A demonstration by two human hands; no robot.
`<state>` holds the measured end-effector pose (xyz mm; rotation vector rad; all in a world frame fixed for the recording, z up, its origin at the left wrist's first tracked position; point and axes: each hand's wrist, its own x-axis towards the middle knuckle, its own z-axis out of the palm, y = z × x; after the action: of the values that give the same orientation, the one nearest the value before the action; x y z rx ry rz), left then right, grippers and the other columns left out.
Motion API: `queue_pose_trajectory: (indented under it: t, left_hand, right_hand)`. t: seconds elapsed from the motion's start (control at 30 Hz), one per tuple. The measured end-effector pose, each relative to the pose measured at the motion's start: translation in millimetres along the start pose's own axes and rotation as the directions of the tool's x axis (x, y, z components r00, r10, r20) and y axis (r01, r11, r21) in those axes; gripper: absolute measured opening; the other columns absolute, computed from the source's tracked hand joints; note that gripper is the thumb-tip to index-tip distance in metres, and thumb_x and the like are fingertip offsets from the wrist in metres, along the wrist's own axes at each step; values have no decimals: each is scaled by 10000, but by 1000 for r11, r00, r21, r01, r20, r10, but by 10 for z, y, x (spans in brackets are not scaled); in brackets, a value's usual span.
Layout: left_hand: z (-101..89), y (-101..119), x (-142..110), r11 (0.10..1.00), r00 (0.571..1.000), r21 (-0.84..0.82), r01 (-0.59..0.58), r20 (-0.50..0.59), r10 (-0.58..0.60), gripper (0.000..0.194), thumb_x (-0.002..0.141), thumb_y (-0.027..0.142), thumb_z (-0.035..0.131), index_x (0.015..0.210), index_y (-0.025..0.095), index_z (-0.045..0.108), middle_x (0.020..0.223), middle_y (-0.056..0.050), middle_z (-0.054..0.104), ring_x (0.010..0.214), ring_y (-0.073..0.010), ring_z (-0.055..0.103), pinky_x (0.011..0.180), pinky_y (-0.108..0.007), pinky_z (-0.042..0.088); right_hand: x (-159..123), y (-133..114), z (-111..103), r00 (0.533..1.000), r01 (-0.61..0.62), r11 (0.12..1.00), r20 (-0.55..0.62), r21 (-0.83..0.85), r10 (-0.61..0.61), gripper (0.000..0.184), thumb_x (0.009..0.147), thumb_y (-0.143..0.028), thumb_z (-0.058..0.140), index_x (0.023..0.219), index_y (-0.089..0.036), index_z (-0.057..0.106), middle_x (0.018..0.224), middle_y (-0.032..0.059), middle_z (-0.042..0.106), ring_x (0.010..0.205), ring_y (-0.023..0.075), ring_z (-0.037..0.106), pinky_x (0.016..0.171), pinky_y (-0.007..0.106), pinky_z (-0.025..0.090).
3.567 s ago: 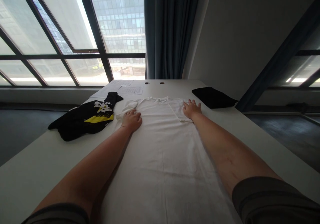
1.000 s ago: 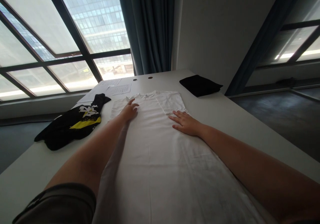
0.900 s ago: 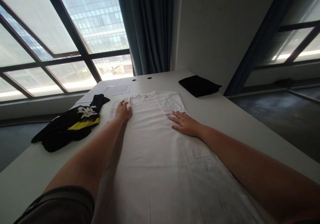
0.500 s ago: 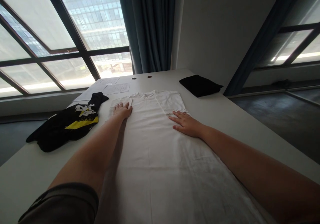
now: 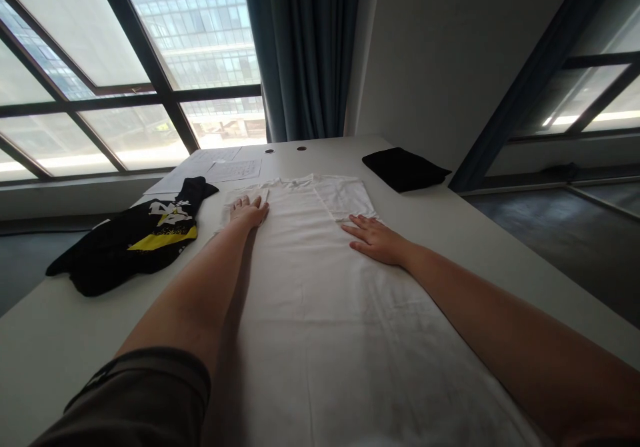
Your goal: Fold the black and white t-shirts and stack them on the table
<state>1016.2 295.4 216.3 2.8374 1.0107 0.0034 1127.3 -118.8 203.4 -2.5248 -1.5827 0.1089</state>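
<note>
We see a white cotton-looking short-sleeved T-shirt (image 5: 310, 287) spread flat along the middle of a long white table (image 5: 465, 240), its collar at the far end and its body running toward us. Our bare left hand (image 5: 249, 214) lies palm down on the shirt's left sleeve, fingers slightly apart, and our bare right hand (image 5: 375, 237) lies at the right side edge, fingers fanned apart, their tips by the sleeve's hem; we cannot tell how hard either presses. Left of the shirt, near our left forearm, we have a black garment with a white and yellow print (image 5: 125, 244), loosely laid, and behind it some white printed paper sheets (image 5: 235, 169). Beyond our right hand, well apart from it, sits a flat folded black cloth (image 5: 405, 169), near the table's right edge; past the far end hangs a dark blue pleated curtain (image 5: 305, 54)
</note>
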Motion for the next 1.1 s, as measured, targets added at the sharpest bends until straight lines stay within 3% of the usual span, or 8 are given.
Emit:
queue_pose_trajectory:
  t: [0.07,0.13,0.23,0.37,0.53,0.63,0.83,1.1]
  left_hand:
    - [-29,3,-58,1000,1000,-7,17,-12,-17,730,1023,666,212,1659,342,367,1781,-101,175,1627,-422,123,1263,-658,114]
    - [-60,-16,-169,994,993,-20,107,-39,-108,739,1035,633,181,1675,300,340,1783,-119,155,1627,-443,93,1251,-697,85]
    - [-86,-145,-459,982,982,-36,185,-31,-186,783,1036,623,206,1699,213,281,1782,-153,126,1629,-434,98,1267,-659,126]
    - [-49,-553,-1094,998,998,18,65,5,-65,787,1045,613,251,1706,186,251,1782,-162,109,1644,-374,89,1294,-590,146]
    - [50,-1167,-2009,989,993,82,-121,2,121,725,1061,575,292,1693,220,307,1779,-101,163,1642,-343,140,1303,-533,186]
    - [67,-1356,-2329,980,985,96,-172,2,173,690,1072,533,289,1689,227,323,1770,-90,203,1637,-328,171,1304,-521,194]
    - [-7,-1332,-2432,982,987,102,-160,50,156,709,1073,543,266,1699,210,288,1776,-115,152,1641,-328,149,1298,-528,187]
    - [-37,-1385,-2590,988,991,89,-129,34,126,740,1059,516,274,1691,132,290,1766,-147,175,1641,-309,161,1305,-507,180]
  right_hand:
    - [-2,-6,2,1000,-3,1000,-1,-7,3,663,1064,-582,417,1664,-300,408,1764,72,187,1623,348,195,1309,564,189]
    - [-3,-10,4,1000,-6,1000,-4,-9,6,661,1064,-586,412,1663,-306,409,1764,68,189,1622,346,199,1310,562,190]
    - [1,1,15,1000,-4,1000,-15,-9,4,659,1063,-599,405,1658,-316,416,1762,60,206,1621,344,206,1311,555,195]
    - [14,36,45,1000,2,1000,-27,-9,-2,663,1062,-613,398,1658,-324,415,1760,56,221,1621,339,210,1311,549,192]
    - [26,41,52,1000,8,1000,-25,-16,-8,663,1068,-612,376,1660,-315,413,1766,62,201,1627,331,188,1314,535,182]
    - [16,22,36,1000,-5,999,-24,-32,4,672,1066,-593,387,1655,-274,430,1772,79,167,1632,342,150,1319,521,174]
    - [-284,37,-11,999,-34,999,-15,-41,33,688,1068,-554,357,1656,-204,428,1759,109,203,1632,318,153,1326,487,179]
    - [-1233,-92,23,991,-126,990,27,-64,128,723,1070,-576,300,1691,-206,342,1759,130,186,1630,305,154,1320,524,162]
